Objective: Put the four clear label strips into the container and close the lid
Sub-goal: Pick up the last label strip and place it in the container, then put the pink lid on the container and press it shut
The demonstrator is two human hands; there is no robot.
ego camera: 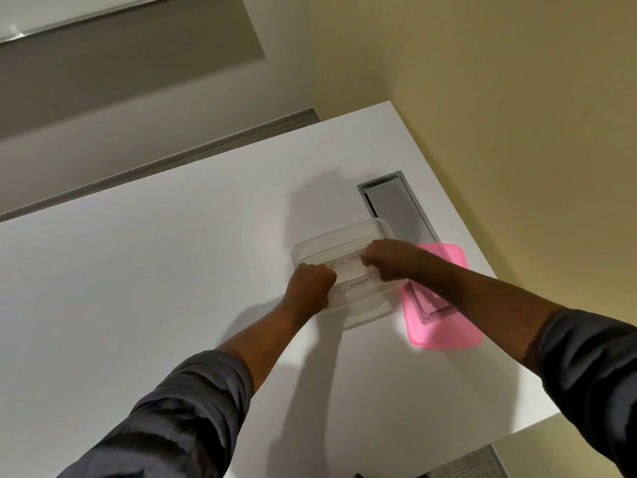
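Label strip (346,265) pinched between both hands' fingers (370,260) over container (358,315).

strip (345,264) text part-hidden by hands, lid (444,326) part-covered

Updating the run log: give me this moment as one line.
hands: left and right hold strip over container | lid: off, on table

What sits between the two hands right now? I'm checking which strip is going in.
In the head view, a clear strip lettered "ERMA" spans from the left hand to the right hand, over the open container.
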